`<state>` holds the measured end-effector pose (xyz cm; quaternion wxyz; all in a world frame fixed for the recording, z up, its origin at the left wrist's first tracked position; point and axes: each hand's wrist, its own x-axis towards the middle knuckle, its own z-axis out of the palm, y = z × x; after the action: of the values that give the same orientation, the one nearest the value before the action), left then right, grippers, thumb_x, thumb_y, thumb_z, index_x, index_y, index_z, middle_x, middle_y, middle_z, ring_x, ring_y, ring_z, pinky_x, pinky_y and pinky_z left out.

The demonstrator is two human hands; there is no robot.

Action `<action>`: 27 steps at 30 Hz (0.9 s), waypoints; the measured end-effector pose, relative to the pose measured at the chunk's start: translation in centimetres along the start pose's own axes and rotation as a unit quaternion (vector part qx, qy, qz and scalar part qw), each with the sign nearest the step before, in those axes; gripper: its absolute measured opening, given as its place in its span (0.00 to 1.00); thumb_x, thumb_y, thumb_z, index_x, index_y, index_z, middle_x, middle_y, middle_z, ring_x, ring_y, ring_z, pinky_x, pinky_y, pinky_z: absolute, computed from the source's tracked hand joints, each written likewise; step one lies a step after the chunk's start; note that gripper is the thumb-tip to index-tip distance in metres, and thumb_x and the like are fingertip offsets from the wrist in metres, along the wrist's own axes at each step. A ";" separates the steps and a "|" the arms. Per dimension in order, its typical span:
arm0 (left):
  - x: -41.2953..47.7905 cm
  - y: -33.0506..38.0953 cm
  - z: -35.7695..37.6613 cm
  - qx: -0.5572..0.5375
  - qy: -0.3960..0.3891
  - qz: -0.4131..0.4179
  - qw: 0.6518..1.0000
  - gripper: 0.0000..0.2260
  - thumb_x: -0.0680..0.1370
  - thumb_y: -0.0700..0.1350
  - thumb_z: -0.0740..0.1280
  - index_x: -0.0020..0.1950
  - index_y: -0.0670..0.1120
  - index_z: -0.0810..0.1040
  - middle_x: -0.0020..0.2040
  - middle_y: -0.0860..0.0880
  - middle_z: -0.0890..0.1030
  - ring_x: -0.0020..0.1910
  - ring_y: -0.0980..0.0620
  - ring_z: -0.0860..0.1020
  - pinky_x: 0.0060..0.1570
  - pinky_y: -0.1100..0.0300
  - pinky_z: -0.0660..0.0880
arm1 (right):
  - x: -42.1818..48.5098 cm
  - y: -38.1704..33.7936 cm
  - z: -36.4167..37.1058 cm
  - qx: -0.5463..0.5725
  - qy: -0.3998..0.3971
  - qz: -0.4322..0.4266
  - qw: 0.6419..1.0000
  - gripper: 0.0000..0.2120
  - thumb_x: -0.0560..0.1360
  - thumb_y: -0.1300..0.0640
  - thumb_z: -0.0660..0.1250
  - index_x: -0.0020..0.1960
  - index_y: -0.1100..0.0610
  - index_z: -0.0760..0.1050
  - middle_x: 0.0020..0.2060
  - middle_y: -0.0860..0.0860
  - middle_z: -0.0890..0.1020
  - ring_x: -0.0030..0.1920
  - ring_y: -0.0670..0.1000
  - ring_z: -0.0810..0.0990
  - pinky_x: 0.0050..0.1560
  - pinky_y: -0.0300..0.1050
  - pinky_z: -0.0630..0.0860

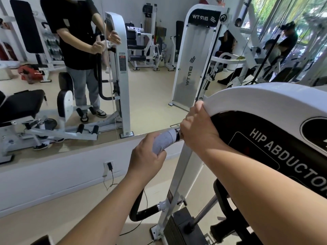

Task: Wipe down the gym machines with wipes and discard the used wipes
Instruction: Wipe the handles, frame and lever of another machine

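Note:
A white hip abductor machine (265, 96) stands right in front of me, its black label panel on the right. My left hand (146, 156) grips a pale grey wipe (163, 141) wrapped round the machine's handle bar (177, 134), whose black and chrome end shows beside the wipe. My right hand (198, 128) holds the curved white edge of the machine's top cover, fingers curled over it, just right of the wipe.
A wall mirror (88, 68) ahead reflects me, the machine and other gym machines. Below it runs a white wall with a socket and plugged cable (109, 167). The lower black handle (141, 211) and weight stack (178, 227) sit under my arms.

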<state>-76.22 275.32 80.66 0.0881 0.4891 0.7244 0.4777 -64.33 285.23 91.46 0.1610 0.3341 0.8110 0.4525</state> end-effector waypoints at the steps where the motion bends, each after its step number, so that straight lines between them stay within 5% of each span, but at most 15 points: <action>1: -0.1 -0.1 0.1 -0.003 0.001 0.001 1.000 0.21 0.74 0.42 0.71 0.67 0.51 0.74 0.55 0.49 0.80 0.48 0.47 0.76 0.46 0.57 0.72 | 0.0 0.0 0.0 0.002 0.000 0.005 1.000 0.06 0.82 0.47 0.59 0.49 0.47 0.65 0.50 0.45 0.77 0.64 0.57 0.71 0.69 0.58 0.57; 7: -0.1 -0.5 -0.5 0.018 -0.048 0.001 0.999 0.24 0.76 0.43 0.68 0.72 0.52 0.69 0.62 0.49 0.78 0.53 0.47 0.75 0.48 0.55 0.72 | -0.1 0.2 -0.4 0.006 -0.009 0.006 1.000 0.07 0.81 0.46 0.60 0.48 0.48 0.67 0.50 0.45 0.78 0.62 0.56 0.72 0.69 0.58 0.58; 12: 1.0 0.9 -1.4 0.154 -0.060 0.161 0.973 0.34 0.76 0.54 0.69 0.80 0.55 0.60 0.64 0.52 0.71 0.56 0.48 0.75 0.46 0.55 0.73 | -0.3 0.2 -0.5 0.016 -0.020 0.005 1.000 0.07 0.80 0.46 0.62 0.50 0.48 0.73 0.44 0.48 0.74 0.61 0.56 0.72 0.66 0.59 0.57; 17: 1.6 1.2 -0.7 0.235 -0.058 0.192 0.951 0.27 0.82 0.58 0.60 0.79 0.57 0.58 0.57 0.48 0.74 0.49 0.42 0.78 0.41 0.55 0.70 | -1.9 -0.1 -0.3 0.035 0.030 0.012 0.999 0.34 0.80 0.32 0.51 0.69 0.58 0.71 0.65 0.56 0.78 0.72 0.62 0.68 0.79 0.66 0.45; 20: 1.2 0.1 -0.3 0.127 -0.030 0.194 0.972 0.22 0.81 0.61 0.50 0.75 0.58 0.60 0.55 0.46 0.77 0.48 0.40 0.78 0.42 0.51 0.76 | -3.0 -2.1 0.7 0.102 0.065 0.061 0.991 0.33 0.82 0.37 0.51 0.70 0.63 0.69 0.68 0.64 0.75 0.76 0.66 0.64 0.80 0.65 0.42; 24: -2.3 -1.7 1.2 -0.077 0.057 0.052 0.994 0.26 0.83 0.63 0.47 0.72 0.52 0.72 0.60 0.50 0.80 0.59 0.47 0.79 0.54 0.56 0.75 | -2.9 -3.7 1.3 0.142 0.063 0.112 0.981 0.25 0.83 0.48 0.53 0.71 0.64 0.67 0.73 0.65 0.71 0.80 0.66 0.58 0.80 0.63 0.41; 27: -4.7 -2.9 2.2 -0.286 0.061 -0.221 0.930 0.24 0.83 0.64 0.48 0.62 0.50 0.76 0.55 0.47 0.80 0.60 0.43 0.78 0.53 0.56 0.69 | -2.7 -4.1 1.6 0.130 0.051 0.118 0.983 0.25 0.82 0.53 0.53 0.74 0.65 0.64 0.75 0.66 0.68 0.82 0.66 0.54 0.80 0.64 0.40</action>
<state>-74.33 272.75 75.62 0.2833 0.2408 0.6510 0.6618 -63.07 282.87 87.00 0.0197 0.4220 0.8249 0.3756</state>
